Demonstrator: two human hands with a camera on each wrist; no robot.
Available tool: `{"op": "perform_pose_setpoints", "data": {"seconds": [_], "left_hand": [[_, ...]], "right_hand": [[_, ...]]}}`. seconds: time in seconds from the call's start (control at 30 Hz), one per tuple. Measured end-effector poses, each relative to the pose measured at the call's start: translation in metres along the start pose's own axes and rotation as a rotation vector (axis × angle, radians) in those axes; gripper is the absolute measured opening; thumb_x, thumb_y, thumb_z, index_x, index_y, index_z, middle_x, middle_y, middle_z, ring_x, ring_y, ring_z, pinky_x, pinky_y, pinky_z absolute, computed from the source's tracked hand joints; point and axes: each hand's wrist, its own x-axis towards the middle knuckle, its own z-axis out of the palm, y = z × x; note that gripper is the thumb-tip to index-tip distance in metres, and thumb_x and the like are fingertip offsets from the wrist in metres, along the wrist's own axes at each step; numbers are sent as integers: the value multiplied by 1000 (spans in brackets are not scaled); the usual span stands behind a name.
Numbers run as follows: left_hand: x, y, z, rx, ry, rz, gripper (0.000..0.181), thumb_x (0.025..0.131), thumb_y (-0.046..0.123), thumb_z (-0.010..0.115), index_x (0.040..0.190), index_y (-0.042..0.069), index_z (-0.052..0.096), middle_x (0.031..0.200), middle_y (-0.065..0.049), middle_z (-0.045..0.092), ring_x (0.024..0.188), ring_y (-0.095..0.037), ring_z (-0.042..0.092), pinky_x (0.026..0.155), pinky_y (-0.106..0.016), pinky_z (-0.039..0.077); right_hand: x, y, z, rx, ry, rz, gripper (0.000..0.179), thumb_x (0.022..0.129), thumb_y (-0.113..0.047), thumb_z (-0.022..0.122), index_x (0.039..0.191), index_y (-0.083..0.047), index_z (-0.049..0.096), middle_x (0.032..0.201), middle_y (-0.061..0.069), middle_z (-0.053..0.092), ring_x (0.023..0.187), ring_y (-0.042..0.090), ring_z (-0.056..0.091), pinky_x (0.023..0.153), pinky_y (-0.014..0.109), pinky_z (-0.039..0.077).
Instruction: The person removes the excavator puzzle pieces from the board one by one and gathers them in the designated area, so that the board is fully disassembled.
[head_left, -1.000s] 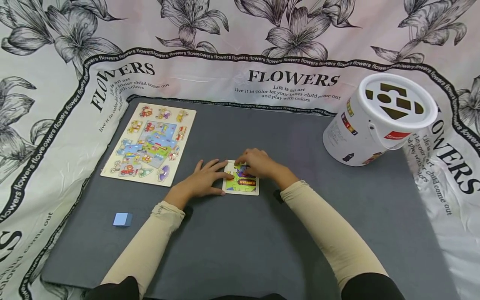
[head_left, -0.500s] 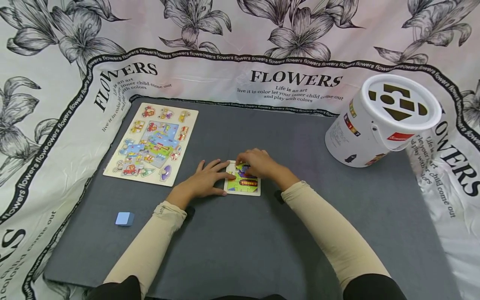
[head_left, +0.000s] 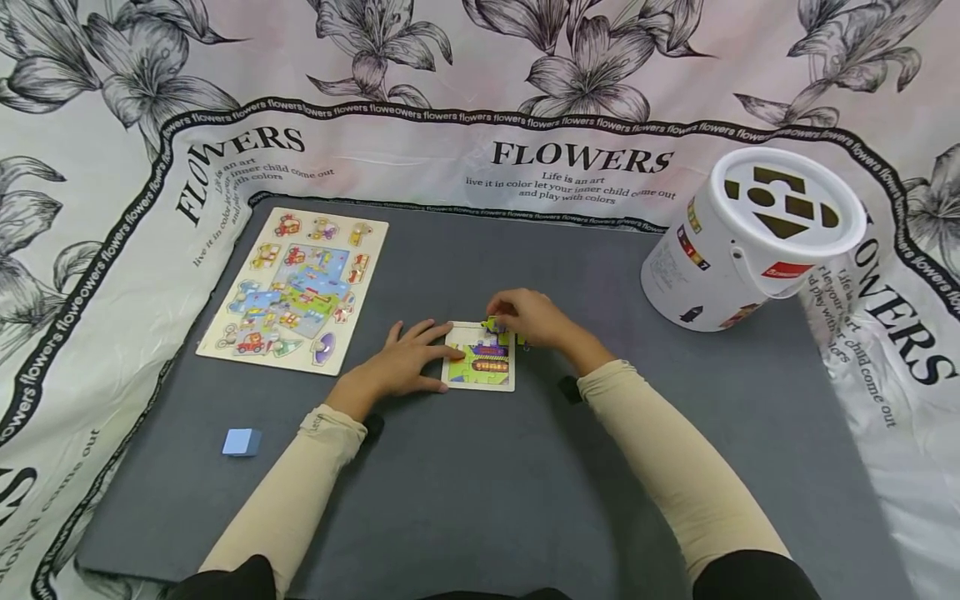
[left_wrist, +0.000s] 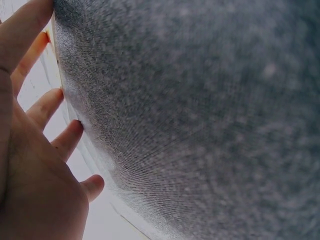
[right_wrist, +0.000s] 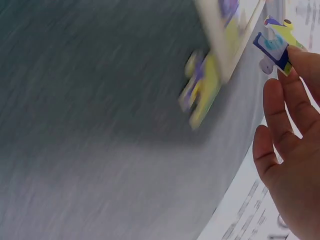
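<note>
A small square jigsaw puzzle (head_left: 480,387) with a pale frame lies on the grey table; its upper part shows bare board. My left hand (head_left: 401,362) rests at its left edge with fingers spread, the index finger reaching over the frame and the thumb at the lower left corner. Above the upper right corner, my right hand (head_left: 536,318) pinches a green and blue puzzle piece (right_wrist: 274,46) between thumb and fingers. A second, yellow-green and purple piece (right_wrist: 205,90) lies against the frame's right side, blurred in the right wrist view.
A larger picture board (head_left: 360,300) with vehicle drawings lies at the back left. Nearer on the left sits a blue block (head_left: 241,442). A white lidded bucket (head_left: 686,275) stands at the back right. Flower-printed cloth (head_left: 420,150) surrounds the grey table (head_left: 480,492).
My right hand has lifted the piece out of the puzzle and moved up and to the right, uncovering bare board. The left hand keeps its place at the frame.
</note>
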Motion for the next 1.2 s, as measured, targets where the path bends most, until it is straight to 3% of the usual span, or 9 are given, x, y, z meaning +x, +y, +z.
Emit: {"op": "perform_pose_setpoints", "data": {"seconds": [0.17, 0.43, 0.7, 1.2], "left_hand": [[-6, -4, 0, -5, 25, -9, 57, 86, 45, 71, 138, 30, 56, 160, -7, 25, 148, -36, 16, 111, -69, 4], [-10, -5, 0, -28, 27, -27, 57, 86, 43, 72, 138, 28, 56, 160, -9, 25, 148, -38, 14, 111, -70, 2], [4, 5, 4, -38, 10, 10, 57, 86, 43, 71, 139, 29, 55, 160, -8, 25, 148, -37, 14, 111, -69, 3], [4, 5, 3, -36, 4, 6, 57, 86, 43, 71, 139, 29, 55, 160, -8, 24, 148, -37, 13, 111, -69, 2]], "right_hand": [[-13, 24, -13, 49, 11, 27, 20, 100, -14, 56, 114, -6, 66, 109, 9, 67, 97, 22, 62, 83, 39, 51], [-28, 50, -21, 38, -24, 77, 20, 97, -9, 57, 112, -1, 68, 107, 13, 69, 93, 22, 62, 78, 36, 49], [-44, 66, -23, -58, 22, 133, 19, 97, -10, 57, 110, -5, 69, 109, 11, 70, 98, 26, 62, 98, 54, 37], [-38, 63, -16, -86, 70, 94, 18, 95, -14, 62, 111, -9, 69, 109, 7, 71, 103, 25, 62, 99, 55, 34]]}}
